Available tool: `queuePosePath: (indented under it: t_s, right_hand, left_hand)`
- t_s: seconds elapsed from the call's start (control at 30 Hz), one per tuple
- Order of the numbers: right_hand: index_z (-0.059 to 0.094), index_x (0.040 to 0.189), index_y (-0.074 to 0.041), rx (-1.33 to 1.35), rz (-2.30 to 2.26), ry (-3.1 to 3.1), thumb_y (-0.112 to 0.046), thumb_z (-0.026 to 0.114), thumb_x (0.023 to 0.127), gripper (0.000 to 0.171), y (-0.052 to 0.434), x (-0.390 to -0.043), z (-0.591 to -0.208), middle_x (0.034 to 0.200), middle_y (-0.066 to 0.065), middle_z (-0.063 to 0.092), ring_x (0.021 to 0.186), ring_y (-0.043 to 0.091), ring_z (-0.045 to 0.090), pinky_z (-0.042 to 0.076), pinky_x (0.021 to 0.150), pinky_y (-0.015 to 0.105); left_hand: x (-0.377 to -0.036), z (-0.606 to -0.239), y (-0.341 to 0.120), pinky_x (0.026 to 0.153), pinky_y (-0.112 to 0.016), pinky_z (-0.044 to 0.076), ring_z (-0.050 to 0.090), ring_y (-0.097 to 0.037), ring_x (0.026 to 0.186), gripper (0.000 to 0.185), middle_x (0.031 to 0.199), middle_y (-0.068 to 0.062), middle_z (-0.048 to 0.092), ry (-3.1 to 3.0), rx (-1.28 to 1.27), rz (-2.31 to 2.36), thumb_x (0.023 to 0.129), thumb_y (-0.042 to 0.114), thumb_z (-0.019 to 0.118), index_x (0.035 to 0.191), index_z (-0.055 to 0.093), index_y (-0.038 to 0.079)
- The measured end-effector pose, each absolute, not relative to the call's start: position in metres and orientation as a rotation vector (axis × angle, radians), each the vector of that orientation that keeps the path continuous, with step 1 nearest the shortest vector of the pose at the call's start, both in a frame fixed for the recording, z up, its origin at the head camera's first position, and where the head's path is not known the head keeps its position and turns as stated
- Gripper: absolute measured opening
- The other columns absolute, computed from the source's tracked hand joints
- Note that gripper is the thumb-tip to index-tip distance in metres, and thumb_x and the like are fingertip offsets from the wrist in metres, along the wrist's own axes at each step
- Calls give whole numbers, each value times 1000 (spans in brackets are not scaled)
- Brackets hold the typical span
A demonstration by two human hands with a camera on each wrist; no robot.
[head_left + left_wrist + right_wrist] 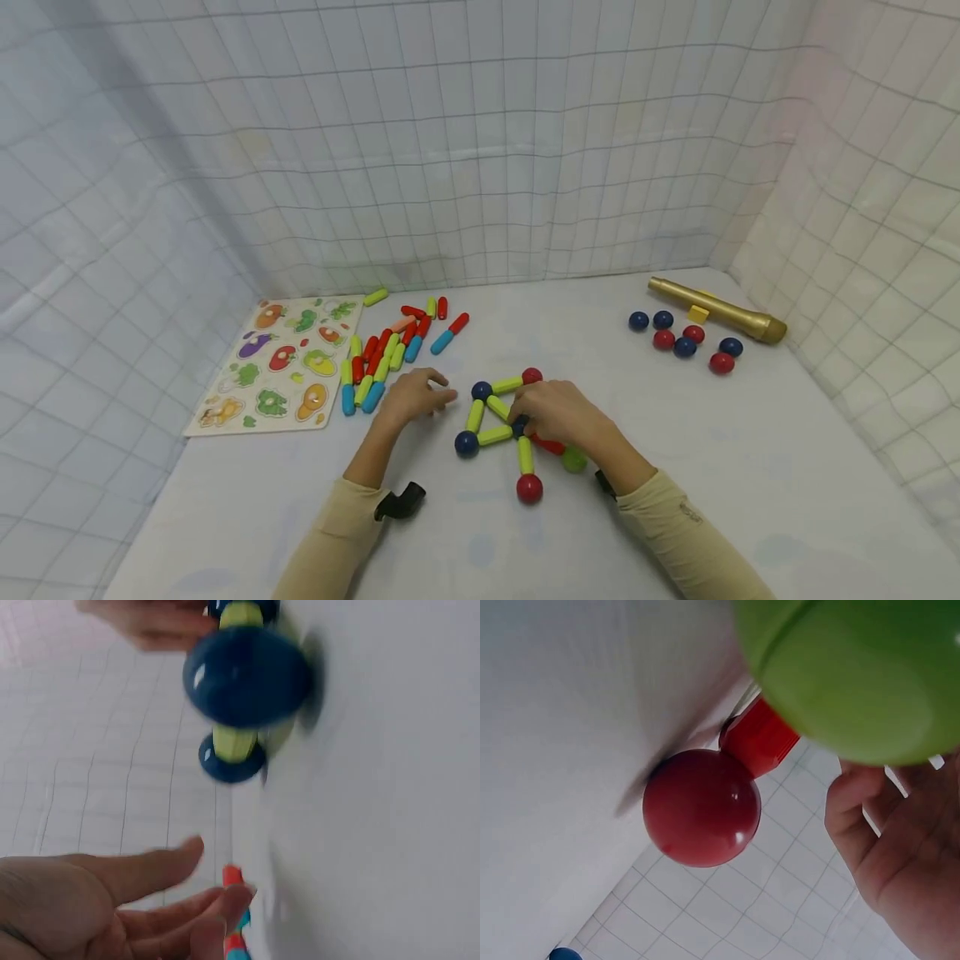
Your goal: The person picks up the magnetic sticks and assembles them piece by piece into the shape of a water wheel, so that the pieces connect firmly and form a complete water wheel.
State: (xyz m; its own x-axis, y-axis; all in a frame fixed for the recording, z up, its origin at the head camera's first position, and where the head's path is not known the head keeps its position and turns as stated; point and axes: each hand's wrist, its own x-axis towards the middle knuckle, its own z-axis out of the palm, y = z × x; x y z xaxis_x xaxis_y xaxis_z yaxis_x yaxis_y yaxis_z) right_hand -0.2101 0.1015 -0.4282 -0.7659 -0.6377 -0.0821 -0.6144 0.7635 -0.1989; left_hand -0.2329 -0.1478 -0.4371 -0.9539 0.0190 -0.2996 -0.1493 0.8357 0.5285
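Note:
A flat figure of magnetic rods and balls lies mid-table in the head view. Lime rods join dark blue balls and red balls. My right hand reaches over the figure, its fingers curled at the middle blue ball, which they partly hide. Under that hand a red rod runs toward a green ball. The green ball looms large in the right wrist view, near a red ball. My left hand hovers left of the figure, fingers loosely bent, holding nothing.
Loose red, lime and blue rods lie left of the figure. Farther left is a vegetable puzzle board. Several blue and red balls sit at the right, near a gold tube with yellow pieces. Gridded white sheets surround the table.

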Motion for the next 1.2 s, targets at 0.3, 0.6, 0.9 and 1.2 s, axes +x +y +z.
queuePosePath:
  t_s: [0.3, 0.6, 0.9, 1.2]
  right_hand:
    - [78, 102, -23, -1041, -235, 2817, -4, 77, 80, 29, 105, -208, -432, 100, -4, 72, 92, 12, 64, 55, 79, 32]
    - [79, 95, -26, -1010, -206, 2949, -10, 79, 79, 22, 105, -208, -433, 90, -10, 74, 81, 10, 63, 49, 60, 23]
    - [79, 93, -26, -1004, -152, 3006, -20, 79, 79, 15, 106, -210, -434, 85, -7, 72, 70, 10, 58, 45, 56, 24]
    - [79, 94, -25, -983, -139, 3003, -22, 80, 79, 15, 105, -211, -433, 86, -6, 72, 69, 9, 55, 44, 56, 23]
  left_hand:
    - [-234, -430, -204, 59, -40, 48, 63, -32, 75, 23, 89, -17, 69, 2978, -415, 475, 85, 17, 70, 100, 69, 0]
    - [-235, -434, -203, 60, -44, 53, 64, -35, 72, 23, 89, -24, 67, 2991, -402, 358, 85, 9, 63, 99, 62, -9]
    - [-233, -431, -200, 64, -48, 57, 66, -39, 75, 22, 90, -27, 67, 3015, -360, 305, 92, 6, 52, 101, 63, -12]
    - [-226, -410, -172, 66, -27, 51, 63, -15, 72, 32, 81, -6, 70, 2703, -55, 803, 84, 26, 76, 103, 72, 0]
